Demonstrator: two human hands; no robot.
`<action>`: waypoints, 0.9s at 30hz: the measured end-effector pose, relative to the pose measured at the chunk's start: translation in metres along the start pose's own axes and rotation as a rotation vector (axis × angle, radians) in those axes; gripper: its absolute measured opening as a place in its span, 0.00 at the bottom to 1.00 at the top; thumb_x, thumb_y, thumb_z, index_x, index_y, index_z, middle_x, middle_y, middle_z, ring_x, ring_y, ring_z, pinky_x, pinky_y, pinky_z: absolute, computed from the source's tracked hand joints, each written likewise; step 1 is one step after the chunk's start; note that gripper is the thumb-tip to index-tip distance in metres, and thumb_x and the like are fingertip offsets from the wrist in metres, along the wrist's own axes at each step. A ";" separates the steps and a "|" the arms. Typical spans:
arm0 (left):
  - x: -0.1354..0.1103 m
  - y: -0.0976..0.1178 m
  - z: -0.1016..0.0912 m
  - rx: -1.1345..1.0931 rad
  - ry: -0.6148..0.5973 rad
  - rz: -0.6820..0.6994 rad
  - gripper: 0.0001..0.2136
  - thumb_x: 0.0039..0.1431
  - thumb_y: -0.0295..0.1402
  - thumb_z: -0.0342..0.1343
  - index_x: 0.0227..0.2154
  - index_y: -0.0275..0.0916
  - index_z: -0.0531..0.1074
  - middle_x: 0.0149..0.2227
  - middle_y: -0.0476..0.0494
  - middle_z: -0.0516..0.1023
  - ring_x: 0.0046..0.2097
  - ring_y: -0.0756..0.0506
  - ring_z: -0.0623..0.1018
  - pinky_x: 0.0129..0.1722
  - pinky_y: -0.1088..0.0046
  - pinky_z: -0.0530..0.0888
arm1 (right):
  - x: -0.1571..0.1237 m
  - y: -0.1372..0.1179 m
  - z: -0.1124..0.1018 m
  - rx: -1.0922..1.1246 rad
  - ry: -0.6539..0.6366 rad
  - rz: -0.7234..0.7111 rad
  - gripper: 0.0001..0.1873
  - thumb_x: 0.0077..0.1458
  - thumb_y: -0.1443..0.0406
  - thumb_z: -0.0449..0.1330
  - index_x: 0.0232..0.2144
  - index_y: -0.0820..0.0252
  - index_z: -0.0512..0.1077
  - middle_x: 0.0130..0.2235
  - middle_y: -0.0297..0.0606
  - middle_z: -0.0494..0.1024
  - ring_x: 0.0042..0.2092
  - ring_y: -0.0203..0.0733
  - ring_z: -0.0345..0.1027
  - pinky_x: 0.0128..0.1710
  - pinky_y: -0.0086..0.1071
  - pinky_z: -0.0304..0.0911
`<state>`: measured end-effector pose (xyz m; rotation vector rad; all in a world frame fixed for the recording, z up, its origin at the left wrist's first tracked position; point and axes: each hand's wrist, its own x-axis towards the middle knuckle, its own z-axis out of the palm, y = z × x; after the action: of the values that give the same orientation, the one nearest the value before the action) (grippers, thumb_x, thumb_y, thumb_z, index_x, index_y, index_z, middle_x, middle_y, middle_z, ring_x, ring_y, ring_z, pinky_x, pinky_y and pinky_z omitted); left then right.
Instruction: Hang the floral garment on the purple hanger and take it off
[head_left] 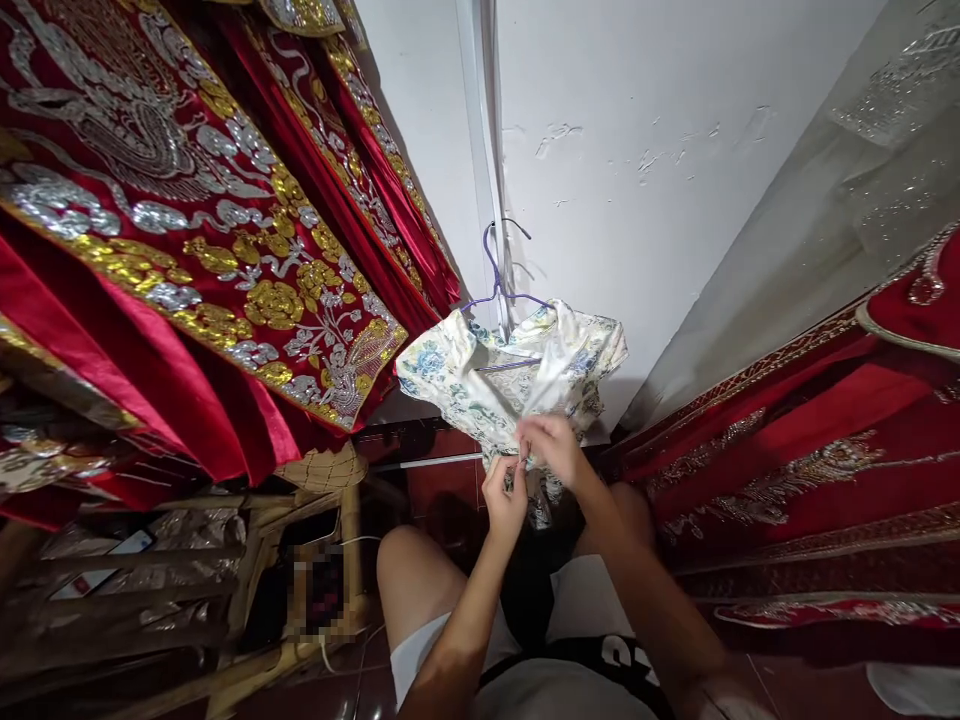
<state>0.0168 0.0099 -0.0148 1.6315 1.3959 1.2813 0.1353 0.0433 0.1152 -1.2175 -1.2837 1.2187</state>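
A white shirt with blue and green floral print (442, 370) hangs from a purple hanger (495, 285) in front of me, its collar open in a V. My left hand (506, 492) is closed in a pinch at the lower front of the shirt. Just above and to the right, my right hand (553, 447) is bent over the same spot, thumb and fingers together on the fabric edge. The fingertips of both hands nearly touch. Whatever small part of the front they pinch is covered by the fingers and slightly blurred.
Red embroidered garments (277, 250) hang at left, and another red beaded garment (787, 450) at right. Behind the shirt stands a white wall (615, 150) with a vertical strip (480, 110). A bamboo bench (225, 570) with a phone (324, 590) on it is low left.
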 end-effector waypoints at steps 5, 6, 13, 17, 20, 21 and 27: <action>0.013 -0.009 -0.005 -0.005 -0.053 0.274 0.13 0.69 0.39 0.49 0.28 0.43 0.69 0.29 0.44 0.72 0.33 0.43 0.75 0.34 0.64 0.73 | 0.065 -0.088 -0.015 0.096 0.137 -0.150 0.13 0.59 0.60 0.60 0.25 0.59 0.75 0.24 0.35 0.75 0.21 0.32 0.58 0.20 0.27 0.55; 0.019 -0.007 -0.009 -0.014 -0.071 0.321 0.13 0.69 0.39 0.50 0.28 0.43 0.69 0.28 0.44 0.72 0.33 0.43 0.75 0.33 0.64 0.73 | 0.070 -0.098 -0.013 0.124 0.148 -0.179 0.13 0.60 0.62 0.60 0.24 0.60 0.74 0.22 0.34 0.74 0.21 0.31 0.57 0.20 0.27 0.53; 0.103 0.071 -0.055 -0.118 0.064 0.428 0.18 0.72 0.40 0.51 0.61 0.45 0.64 0.44 0.40 0.77 0.44 0.43 0.78 0.48 0.60 0.76 | 0.053 -0.094 0.000 0.101 0.126 -0.251 0.13 0.58 0.67 0.59 0.22 0.61 0.73 0.18 0.30 0.70 0.20 0.30 0.56 0.21 0.26 0.50; 0.154 0.133 -0.078 0.040 0.069 0.616 0.09 0.72 0.38 0.52 0.43 0.40 0.73 0.38 0.43 0.78 0.39 0.47 0.77 0.42 0.68 0.74 | 0.051 -0.081 -0.003 0.050 0.127 -0.312 0.12 0.58 0.64 0.60 0.23 0.61 0.73 0.18 0.31 0.71 0.20 0.31 0.57 0.23 0.27 0.52; 0.168 0.162 -0.088 0.192 0.083 0.718 0.08 0.71 0.35 0.52 0.37 0.38 0.72 0.33 0.45 0.76 0.36 0.48 0.76 0.39 0.70 0.72 | 0.050 -0.072 -0.006 0.052 0.154 -0.292 0.13 0.58 0.62 0.60 0.22 0.60 0.72 0.19 0.30 0.70 0.21 0.31 0.55 0.22 0.27 0.50; 0.169 0.167 -0.091 0.230 0.053 0.725 0.07 0.71 0.35 0.53 0.40 0.38 0.72 0.33 0.46 0.76 0.35 0.48 0.76 0.39 0.71 0.71 | 0.049 -0.069 -0.006 0.062 0.160 -0.295 0.13 0.58 0.62 0.59 0.22 0.59 0.72 0.19 0.30 0.69 0.21 0.31 0.56 0.23 0.27 0.51; 0.169 0.175 -0.099 0.358 -0.242 0.744 0.08 0.71 0.34 0.51 0.37 0.39 0.73 0.34 0.45 0.78 0.36 0.46 0.77 0.39 0.69 0.71 | 0.047 -0.072 -0.008 0.073 0.154 -0.378 0.14 0.61 0.60 0.57 0.25 0.59 0.73 0.21 0.31 0.69 0.23 0.33 0.56 0.24 0.28 0.53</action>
<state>-0.0205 0.1179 0.2219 2.6114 0.9220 1.1804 0.1372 0.0898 0.1876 -0.9429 -1.2729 0.8736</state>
